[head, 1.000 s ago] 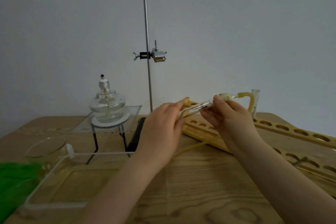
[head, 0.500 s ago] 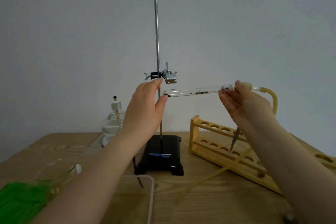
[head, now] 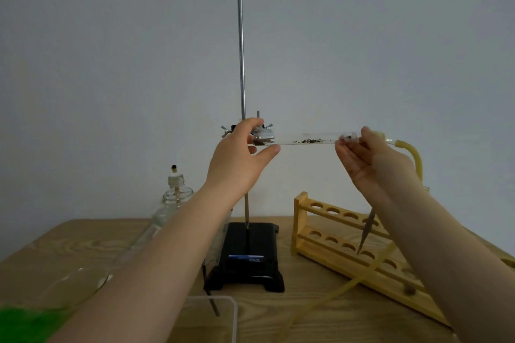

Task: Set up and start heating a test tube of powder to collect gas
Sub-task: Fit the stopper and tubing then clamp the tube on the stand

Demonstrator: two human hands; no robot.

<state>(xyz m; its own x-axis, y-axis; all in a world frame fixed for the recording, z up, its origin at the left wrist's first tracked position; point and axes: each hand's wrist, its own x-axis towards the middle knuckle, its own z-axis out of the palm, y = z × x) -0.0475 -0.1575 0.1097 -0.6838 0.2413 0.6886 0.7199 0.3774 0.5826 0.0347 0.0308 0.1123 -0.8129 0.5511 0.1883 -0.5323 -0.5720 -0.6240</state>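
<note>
A glass test tube (head: 303, 140) lies nearly level in the air, dark powder scattered along its middle. My right hand (head: 370, 161) grips its stoppered mouth end, where a yellow rubber hose (head: 412, 153) curves down toward the table. My left hand (head: 242, 156) is at the tube's closed end, thumb below and fingers above, right at the metal clamp (head: 263, 133) on the stand rod (head: 241, 64). The tube's closed end sits at the clamp jaws. An alcohol lamp (head: 175, 189) stands behind my left forearm.
The stand's black base (head: 250, 256) sits mid-table. A wooden test tube rack (head: 348, 242) lies to the right, a thin pointed tool standing in it. A clear plastic trough edge (head: 220, 301) and a glass dish (head: 83, 281) are near left; something green (head: 25, 323) is at the bottom left corner.
Both hands lifted the tube from above the rack up to clamp height, then shifted it left until its closed end reached the clamp jaws. My view tilted upward.
</note>
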